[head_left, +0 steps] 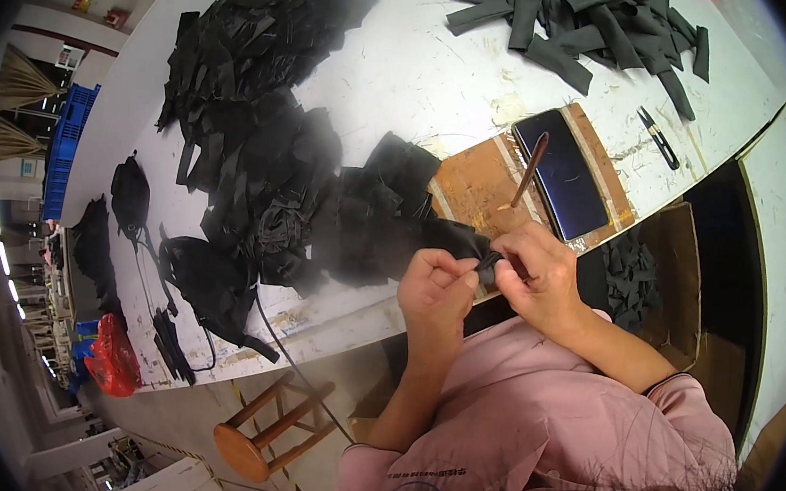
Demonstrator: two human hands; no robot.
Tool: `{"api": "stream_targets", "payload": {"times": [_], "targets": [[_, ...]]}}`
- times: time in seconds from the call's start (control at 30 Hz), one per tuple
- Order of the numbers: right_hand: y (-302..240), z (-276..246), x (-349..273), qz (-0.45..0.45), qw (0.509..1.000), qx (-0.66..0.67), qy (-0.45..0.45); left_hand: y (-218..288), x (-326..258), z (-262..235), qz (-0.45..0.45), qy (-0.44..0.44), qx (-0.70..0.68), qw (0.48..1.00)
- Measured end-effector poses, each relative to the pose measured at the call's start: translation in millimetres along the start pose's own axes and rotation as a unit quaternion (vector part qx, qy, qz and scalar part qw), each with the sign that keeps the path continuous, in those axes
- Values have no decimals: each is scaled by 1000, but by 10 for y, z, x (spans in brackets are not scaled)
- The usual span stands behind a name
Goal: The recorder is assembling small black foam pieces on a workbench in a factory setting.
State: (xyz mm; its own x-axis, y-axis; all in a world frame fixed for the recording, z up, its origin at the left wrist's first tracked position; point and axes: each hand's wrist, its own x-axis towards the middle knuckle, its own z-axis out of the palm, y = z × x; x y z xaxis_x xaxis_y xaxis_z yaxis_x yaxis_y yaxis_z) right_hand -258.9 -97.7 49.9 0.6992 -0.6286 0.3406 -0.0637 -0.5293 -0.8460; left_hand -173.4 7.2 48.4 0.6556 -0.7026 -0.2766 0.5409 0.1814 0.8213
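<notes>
A piece of black fabric is pinched between my two hands at the near edge of the white table. The fingers of my left hand are closed on its near end. My right hand grips the same end from the right, with the fingertips almost meeting the left ones. Bunched cloth shows between them; its exact shape is hidden by my fingers. Just beyond my hands lies a brown wooden board. On it stands a thin brown pointed stick, beside a dark smartphone.
A large heap of black fabric pieces covers the table's left side. Black tube-shaped pieces are piled at the far right, near small thread snips. A cardboard box with black pieces stands at my right. A wooden stool is lower left.
</notes>
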Motion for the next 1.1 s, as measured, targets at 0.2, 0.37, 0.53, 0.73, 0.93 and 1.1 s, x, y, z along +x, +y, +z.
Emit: {"api": "stream_targets", "payload": {"times": [0.2, 0.37, 0.53, 0.73, 0.93, 1.1], "targets": [[192, -49, 26, 263, 869, 405, -104, 25, 23, 145, 1, 4, 54, 999], [189, -15, 23, 375, 668, 612, -196, -118, 125, 159, 223, 112, 261, 933], [214, -9, 59, 316, 806, 473, -163, -127, 157, 111, 159, 73, 142, 974], [170, -149, 25, 218, 788, 542, -195, 105, -114, 155, -45, -177, -140, 973], [129, -207, 64, 207, 790, 559, -145, 188, -164, 411, 67, -12, 192, 979], [-82, -338, 189, 36, 953, 293, -67, 79, -97, 487, 299, 10, 350, 888]]}}
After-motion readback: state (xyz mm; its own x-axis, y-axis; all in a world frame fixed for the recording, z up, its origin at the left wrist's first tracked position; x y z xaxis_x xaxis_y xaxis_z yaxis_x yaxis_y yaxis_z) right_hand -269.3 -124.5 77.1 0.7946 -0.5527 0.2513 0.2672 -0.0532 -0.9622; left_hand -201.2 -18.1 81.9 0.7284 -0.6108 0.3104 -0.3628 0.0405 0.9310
